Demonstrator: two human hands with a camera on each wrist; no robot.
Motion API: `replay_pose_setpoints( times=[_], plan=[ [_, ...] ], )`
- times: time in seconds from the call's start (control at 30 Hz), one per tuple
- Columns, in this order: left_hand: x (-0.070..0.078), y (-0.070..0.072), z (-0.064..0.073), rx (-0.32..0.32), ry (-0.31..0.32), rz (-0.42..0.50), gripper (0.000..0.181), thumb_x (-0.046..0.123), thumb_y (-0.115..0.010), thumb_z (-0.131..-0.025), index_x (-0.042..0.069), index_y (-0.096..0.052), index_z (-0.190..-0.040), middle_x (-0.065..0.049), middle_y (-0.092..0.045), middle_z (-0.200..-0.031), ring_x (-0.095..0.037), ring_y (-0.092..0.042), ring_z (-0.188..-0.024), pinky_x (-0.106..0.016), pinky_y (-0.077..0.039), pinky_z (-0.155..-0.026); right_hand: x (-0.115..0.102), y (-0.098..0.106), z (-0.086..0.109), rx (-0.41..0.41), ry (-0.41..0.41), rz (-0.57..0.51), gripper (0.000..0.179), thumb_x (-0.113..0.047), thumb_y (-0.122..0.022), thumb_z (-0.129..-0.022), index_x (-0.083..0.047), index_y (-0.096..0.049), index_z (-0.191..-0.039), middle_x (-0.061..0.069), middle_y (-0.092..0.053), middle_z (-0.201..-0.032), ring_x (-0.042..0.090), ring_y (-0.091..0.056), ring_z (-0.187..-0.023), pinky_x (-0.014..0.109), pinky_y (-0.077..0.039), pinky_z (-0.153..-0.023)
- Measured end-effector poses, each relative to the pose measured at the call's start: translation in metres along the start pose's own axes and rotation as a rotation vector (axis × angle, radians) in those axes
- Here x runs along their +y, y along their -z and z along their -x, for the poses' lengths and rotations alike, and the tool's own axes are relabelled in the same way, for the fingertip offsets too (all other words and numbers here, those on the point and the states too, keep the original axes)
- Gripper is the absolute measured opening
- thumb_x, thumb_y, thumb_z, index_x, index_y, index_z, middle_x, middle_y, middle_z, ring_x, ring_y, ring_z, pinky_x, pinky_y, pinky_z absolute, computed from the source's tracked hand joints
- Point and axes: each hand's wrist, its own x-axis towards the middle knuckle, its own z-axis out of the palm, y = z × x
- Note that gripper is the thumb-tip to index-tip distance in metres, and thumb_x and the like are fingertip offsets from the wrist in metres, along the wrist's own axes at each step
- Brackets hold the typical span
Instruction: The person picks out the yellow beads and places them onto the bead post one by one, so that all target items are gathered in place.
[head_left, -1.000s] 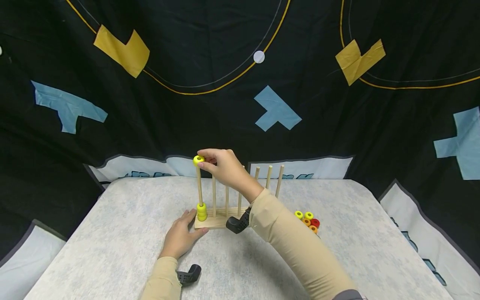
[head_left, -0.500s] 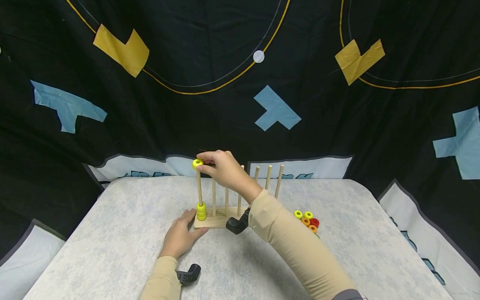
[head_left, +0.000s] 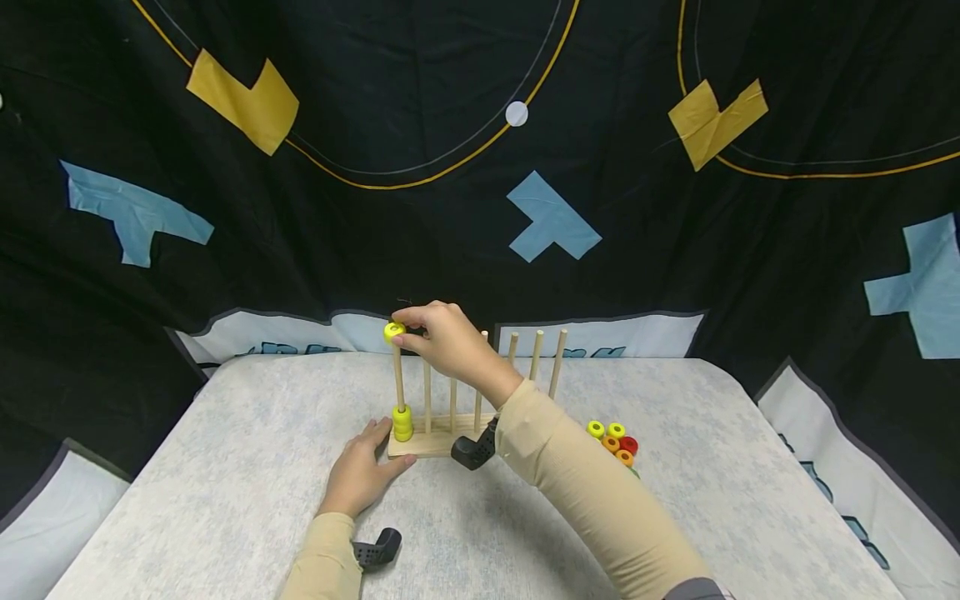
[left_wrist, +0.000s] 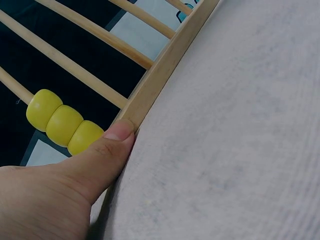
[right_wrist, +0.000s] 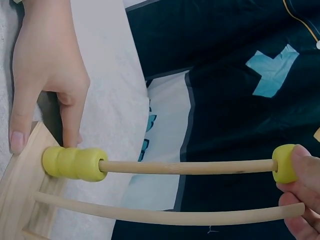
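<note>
My right hand (head_left: 444, 337) pinches a yellow bead (right_wrist: 284, 164) between thumb and fingers at the top of the leftmost peg (right_wrist: 190, 167). In the right wrist view the tip of that peg enters the bead. Lower on the same peg, several yellow beads (left_wrist: 65, 119) sit stacked against the base. My left hand (head_left: 358, 473) grips the left end of the wooden peg stand's base (head_left: 432, 446), its thumb (left_wrist: 102, 150) on the front edge and a finger on the opposite side. The stand is upright, with a row of pegs partly hidden behind my right hand and forearm.
Right of the stand, loose beads lie in a cluster: yellow beads (head_left: 616, 430), a red bead (head_left: 628, 446), orange beads (head_left: 624, 457) and a bit of green, partly covered by my right sleeve (head_left: 585, 492). A black cloth (head_left: 420, 250) hangs behind the grey table (head_left: 247, 450).
My right hand has lowered the yellow bead slightly, onto the top of the leftmost peg. The left hand keeps its place on the base.
</note>
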Motion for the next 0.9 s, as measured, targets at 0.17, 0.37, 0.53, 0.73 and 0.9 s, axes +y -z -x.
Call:
replay_pose_setpoints(
  times=[0.17, 0.37, 0.53, 0.73, 0.9],
  plan=[
    [0.001, 0.0, 0.0, -0.007, 0.005, 0.001, 0.085, 0.046, -0.076, -0.086, 0.005, -0.04, -0.151, -0.017, -0.039, -0.157, -0.04, -0.031, -0.148, -0.064, -0.029, -0.117, 0.001, 0.0, 0.002, 0.001, -0.011, -0.004, 0.038, -0.022, -0.07, -0.093, -0.01, -0.066, -0.13, 0.004, -0.069, -0.127, 0.017, -0.065, -0.117, 0.018, -0.056, -0.091],
    [0.0, 0.0, 0.0, -0.011, 0.008, 0.003, 0.085, 0.046, -0.076, -0.085, 0.004, -0.041, -0.151, -0.018, -0.039, -0.157, -0.04, -0.032, -0.148, -0.063, -0.029, -0.117, 0.001, 0.001, 0.004, 0.001, -0.021, -0.005, 0.038, -0.023, -0.068, -0.094, -0.011, -0.066, -0.131, 0.003, -0.068, -0.13, 0.017, -0.064, -0.12, 0.022, -0.055, -0.096],
    [0.0, 0.0, 0.0, -0.013, 0.015, 0.0, 0.085, 0.046, -0.076, -0.085, 0.004, -0.041, -0.151, -0.017, -0.038, -0.157, -0.04, -0.031, -0.148, -0.064, -0.029, -0.117, 0.0, 0.003, 0.006, 0.03, 0.001, 0.015, 0.038, -0.024, -0.069, -0.094, -0.012, -0.067, -0.13, 0.003, -0.069, -0.128, 0.018, -0.064, -0.116, 0.022, -0.056, -0.093],
    [0.001, 0.0, -0.001, -0.004, 0.014, -0.005, 0.084, 0.046, -0.076, -0.085, 0.005, -0.042, -0.15, -0.016, -0.039, -0.157, -0.039, -0.031, -0.148, -0.063, -0.028, -0.117, 0.0, 0.006, 0.013, 0.087, 0.057, 0.013, 0.037, -0.023, -0.07, -0.093, -0.011, -0.068, -0.128, 0.003, -0.07, -0.126, 0.019, -0.064, -0.112, 0.024, -0.056, -0.092],
    [0.001, -0.001, -0.001, -0.005, 0.023, -0.014, 0.084, 0.046, -0.076, -0.085, 0.006, -0.042, -0.151, -0.016, -0.039, -0.157, -0.039, -0.031, -0.148, -0.063, -0.028, -0.117, 0.003, 0.009, 0.024, 0.12, 0.087, 0.008, 0.036, -0.023, -0.071, -0.092, -0.012, -0.069, -0.127, 0.001, -0.071, -0.123, 0.016, -0.064, -0.105, 0.024, -0.055, -0.09]
  ],
)
